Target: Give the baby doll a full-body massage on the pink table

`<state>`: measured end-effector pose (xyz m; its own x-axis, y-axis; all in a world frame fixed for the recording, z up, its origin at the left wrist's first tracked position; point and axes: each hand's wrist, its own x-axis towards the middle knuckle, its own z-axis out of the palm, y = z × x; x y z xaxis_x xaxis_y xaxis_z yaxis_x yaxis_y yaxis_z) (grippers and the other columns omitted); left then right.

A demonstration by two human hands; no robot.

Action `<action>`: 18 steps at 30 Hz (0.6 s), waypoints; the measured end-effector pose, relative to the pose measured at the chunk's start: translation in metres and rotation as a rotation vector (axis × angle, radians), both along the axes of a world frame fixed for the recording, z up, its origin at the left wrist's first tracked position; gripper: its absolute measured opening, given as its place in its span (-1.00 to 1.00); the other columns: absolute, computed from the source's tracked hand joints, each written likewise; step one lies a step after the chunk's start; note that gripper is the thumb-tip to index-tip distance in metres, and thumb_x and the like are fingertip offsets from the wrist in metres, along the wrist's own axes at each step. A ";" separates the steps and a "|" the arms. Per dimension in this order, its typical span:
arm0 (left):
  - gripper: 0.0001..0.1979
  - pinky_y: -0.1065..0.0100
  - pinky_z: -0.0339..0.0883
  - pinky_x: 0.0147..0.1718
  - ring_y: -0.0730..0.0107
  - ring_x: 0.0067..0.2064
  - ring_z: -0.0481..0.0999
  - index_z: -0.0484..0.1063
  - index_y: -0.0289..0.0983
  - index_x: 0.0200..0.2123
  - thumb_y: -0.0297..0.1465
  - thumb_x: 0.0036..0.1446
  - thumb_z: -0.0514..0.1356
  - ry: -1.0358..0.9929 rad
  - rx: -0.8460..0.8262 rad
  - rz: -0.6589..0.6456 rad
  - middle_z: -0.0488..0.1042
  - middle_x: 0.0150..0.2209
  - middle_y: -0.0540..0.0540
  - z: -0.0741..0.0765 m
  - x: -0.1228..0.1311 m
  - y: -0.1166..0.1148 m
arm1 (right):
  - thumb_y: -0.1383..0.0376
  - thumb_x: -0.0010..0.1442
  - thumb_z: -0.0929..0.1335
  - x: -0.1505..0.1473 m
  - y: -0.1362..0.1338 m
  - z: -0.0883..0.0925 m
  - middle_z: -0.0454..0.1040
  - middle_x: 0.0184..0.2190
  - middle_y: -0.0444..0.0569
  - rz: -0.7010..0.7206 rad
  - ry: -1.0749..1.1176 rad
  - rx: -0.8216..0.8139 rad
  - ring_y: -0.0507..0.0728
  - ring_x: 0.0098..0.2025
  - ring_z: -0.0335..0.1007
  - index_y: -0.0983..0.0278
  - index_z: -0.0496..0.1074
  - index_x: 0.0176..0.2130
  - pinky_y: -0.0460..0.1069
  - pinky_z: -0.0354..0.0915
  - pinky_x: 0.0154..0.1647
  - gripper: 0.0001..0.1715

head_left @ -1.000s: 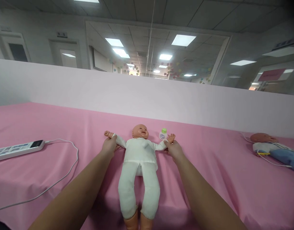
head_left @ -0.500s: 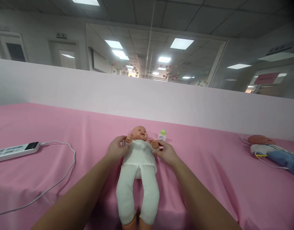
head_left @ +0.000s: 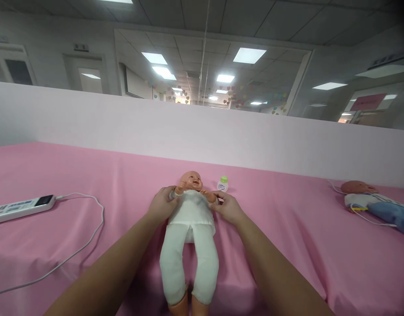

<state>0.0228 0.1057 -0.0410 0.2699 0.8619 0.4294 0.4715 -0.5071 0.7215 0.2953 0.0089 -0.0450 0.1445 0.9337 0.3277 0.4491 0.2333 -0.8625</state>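
A baby doll (head_left: pixel 191 213) in white cloth lies on its back, its head away from me and its feet towards me. My left hand (head_left: pixel 162 202) is closed around the doll's arm on the left, close to the wrist. On the other side, my right hand (head_left: pixel 230 207) grips the doll's other arm between thumb and fingers. Both of the doll's small hands show above its chest. Just beyond my right hand stands a small clear bottle (head_left: pixel 223 184) with a green cap.
Pink cloth (head_left: pixel 270 245) covers the surface. On the left lies a white power strip (head_left: pixel 22 209) with its cord (head_left: pixel 101 215) curving towards me. A second doll (head_left: pixel 382 204) in blue and white lies far right, with a thin cord. A white partition (head_left: pixel 202 136) runs behind.
Both hands keep their hold on the doll's arms. The doll's hand on the right has tilted slightly inward and down. The camera view has shifted a little.
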 end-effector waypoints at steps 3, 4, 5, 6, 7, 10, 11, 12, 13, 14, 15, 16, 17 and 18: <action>-0.75 0.24 0.37 -0.28 0.06 -0.21 0.59 0.52 -0.15 -0.13 -0.16 0.21 0.25 -0.120 -0.131 0.102 0.62 -0.24 -0.10 -0.003 -0.005 0.010 | 0.21 0.04 0.53 0.018 0.009 -0.008 0.65 -0.09 -0.04 -0.195 0.198 -0.059 0.24 -0.06 0.57 0.19 0.57 -0.03 0.03 0.49 -0.11 -0.54; -0.76 0.24 0.36 -0.32 0.06 -0.26 0.59 0.50 -0.16 -0.19 -0.13 0.21 0.24 -0.147 -0.177 0.161 0.60 -0.30 -0.10 -0.004 -0.009 0.014 | 0.20 0.04 0.53 0.025 0.013 -0.011 0.65 -0.11 -0.01 -0.260 0.249 -0.088 0.24 -0.09 0.59 0.21 0.56 -0.05 0.02 0.50 -0.16 -0.55; -0.76 0.22 0.35 -0.34 0.03 -0.28 0.59 0.47 -0.16 -0.25 -0.12 0.21 0.24 -0.171 -0.230 0.232 0.58 -0.35 -0.11 -0.005 -0.012 0.020 | 0.20 0.04 0.53 0.031 0.015 -0.014 0.65 -0.14 0.01 -0.315 0.293 -0.120 0.23 -0.13 0.60 0.23 0.55 -0.07 0.01 0.51 -0.21 -0.57; -0.75 0.20 0.36 -0.35 -0.01 -0.28 0.59 0.45 -0.16 -0.29 -0.10 0.19 0.24 -0.193 -0.288 0.305 0.57 -0.38 -0.13 -0.006 -0.016 0.025 | 0.19 0.04 0.53 0.037 0.018 -0.017 0.65 -0.17 0.03 -0.356 0.328 -0.154 0.22 -0.19 0.61 0.24 0.54 -0.09 0.01 0.51 -0.27 -0.59; -0.74 0.16 0.37 -0.35 -0.07 -0.27 0.60 0.44 -0.16 -0.31 -0.09 0.18 0.24 -0.212 -0.345 0.367 0.57 -0.39 -0.16 -0.007 -0.020 0.030 | 0.19 0.05 0.52 0.042 0.020 -0.020 0.65 -0.21 0.05 -0.381 0.352 -0.189 0.21 -0.26 0.61 0.26 0.53 -0.11 0.00 0.50 -0.34 -0.60; -0.71 0.05 0.41 -0.34 -0.23 -0.28 0.62 0.47 -0.18 -0.31 -0.07 0.16 0.23 -0.254 -0.480 0.464 0.56 -0.47 -0.23 -0.009 -0.029 0.041 | 0.15 0.09 0.51 0.052 0.021 -0.025 0.63 -0.38 0.08 -0.417 0.415 -0.299 0.17 -0.45 0.56 0.30 0.52 -0.19 -0.03 0.43 -0.52 -0.67; -0.71 0.02 0.42 -0.33 -0.26 -0.29 0.62 0.48 -0.19 -0.30 -0.08 0.16 0.22 -0.259 -0.501 0.476 0.55 -0.50 -0.23 -0.009 -0.030 0.043 | 0.15 0.09 0.51 0.054 0.021 -0.026 0.61 -0.43 0.08 -0.421 0.434 -0.330 0.16 -0.49 0.55 0.30 0.52 -0.23 -0.03 0.41 -0.56 -0.69; -0.71 -0.01 0.42 -0.32 -0.28 -0.29 0.63 0.49 -0.19 -0.29 -0.09 0.16 0.22 -0.260 -0.513 0.482 0.54 -0.52 -0.23 -0.010 -0.031 0.044 | 0.15 0.08 0.51 0.055 0.020 -0.027 0.60 -0.46 0.08 -0.422 0.450 -0.352 0.15 -0.51 0.53 0.30 0.51 -0.26 -0.04 0.41 -0.57 -0.70; -0.71 -0.03 0.43 -0.30 -0.29 -0.30 0.63 0.49 -0.20 -0.28 -0.09 0.16 0.22 -0.264 -0.521 0.488 0.54 -0.54 -0.23 -0.010 -0.032 0.044 | 0.15 0.08 0.52 0.055 0.020 -0.027 0.60 -0.47 0.07 -0.421 0.464 -0.365 0.14 -0.52 0.53 0.29 0.51 -0.28 -0.05 0.41 -0.58 -0.71; -0.71 -0.04 0.43 -0.29 -0.29 -0.30 0.63 0.49 -0.20 -0.28 -0.09 0.16 0.22 -0.268 -0.524 0.489 0.54 -0.54 -0.23 -0.010 -0.032 0.044 | 0.16 0.08 0.52 0.055 0.020 -0.027 0.60 -0.47 0.07 -0.419 0.474 -0.368 0.14 -0.51 0.53 0.29 0.51 -0.28 -0.05 0.42 -0.57 -0.72; -0.71 -0.04 0.43 -0.28 -0.28 -0.30 0.63 0.48 -0.20 -0.28 -0.09 0.16 0.22 -0.274 -0.522 0.486 0.55 -0.53 -0.24 -0.010 -0.032 0.044 | 0.16 0.08 0.52 0.054 0.020 -0.028 0.61 -0.46 0.07 -0.416 0.482 -0.363 0.14 -0.51 0.53 0.29 0.51 -0.27 -0.05 0.43 -0.57 -0.71; -0.70 -0.03 0.44 -0.28 -0.26 -0.30 0.64 0.47 -0.19 -0.29 -0.08 0.17 0.21 -0.282 -0.516 0.476 0.56 -0.51 -0.24 -0.011 -0.031 0.043 | 0.16 0.08 0.52 0.054 0.020 -0.028 0.61 -0.45 0.07 -0.413 0.488 -0.350 0.14 -0.51 0.53 0.30 0.51 -0.25 -0.04 0.43 -0.56 -0.70; -0.70 0.00 0.45 -0.28 -0.22 -0.29 0.64 0.46 -0.19 -0.29 -0.08 0.18 0.21 -0.293 -0.506 0.460 0.57 -0.48 -0.24 -0.011 -0.031 0.043 | 0.17 0.08 0.52 0.053 0.020 -0.028 0.62 -0.42 0.07 -0.408 0.491 -0.330 0.13 -0.51 0.53 0.30 0.50 -0.22 -0.04 0.44 -0.55 -0.69; -0.70 0.04 0.45 -0.28 -0.16 -0.29 0.65 0.45 -0.19 -0.30 -0.07 0.19 0.21 -0.306 -0.493 0.440 0.59 -0.44 -0.24 -0.011 -0.030 0.043 | 0.17 0.09 0.52 0.052 0.020 -0.027 0.62 -0.40 0.07 -0.403 0.492 -0.303 0.12 -0.51 0.53 0.29 0.50 -0.20 -0.04 0.44 -0.55 -0.67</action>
